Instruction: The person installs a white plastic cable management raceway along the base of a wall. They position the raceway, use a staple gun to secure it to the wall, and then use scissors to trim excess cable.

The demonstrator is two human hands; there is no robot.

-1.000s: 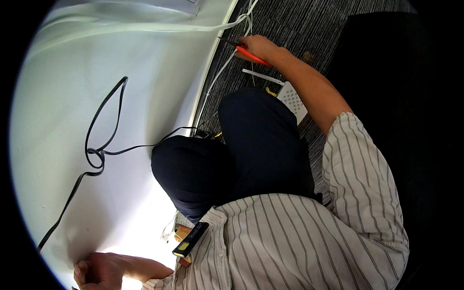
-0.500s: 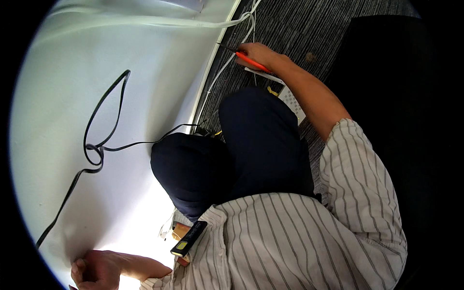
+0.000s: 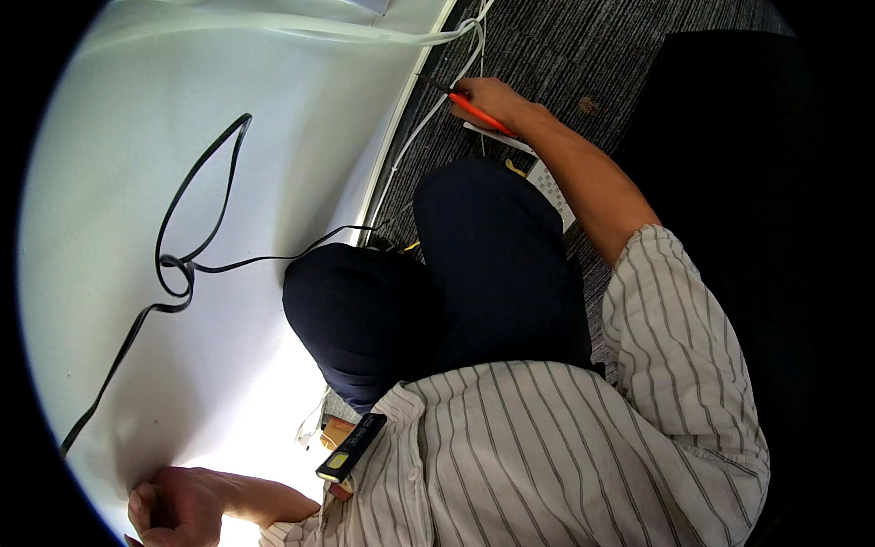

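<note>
At the top, my right hand [image 3: 489, 102] is closed around long-nose pliers [image 3: 480, 113] with orange handles. Their thin dark tip points left toward the skirting of the wall, over the white cable on the carpet. My left hand [image 3: 182, 506] is at the lower left, close to the white wall, its fingers curled; what they hold, if anything, is hidden, though a small dark bit shows at the picture's edge below it. A black cable [image 3: 173, 219], looped and knotted, hangs in front of the wall between the two hands.
White cables [image 3: 437, 38] run along the wall and down onto the dark carpet [image 3: 583, 64]. A white perforated panel [image 3: 550, 191] lies beside my knee [image 3: 483, 228]. A small black lamp [image 3: 352, 448] hangs at my shirt front. Bright light falls on the wall at lower left.
The black cable's loop sits slightly higher in the picture. My right hand and the pliers have shifted slightly right and up. The left hand has barely moved.
</note>
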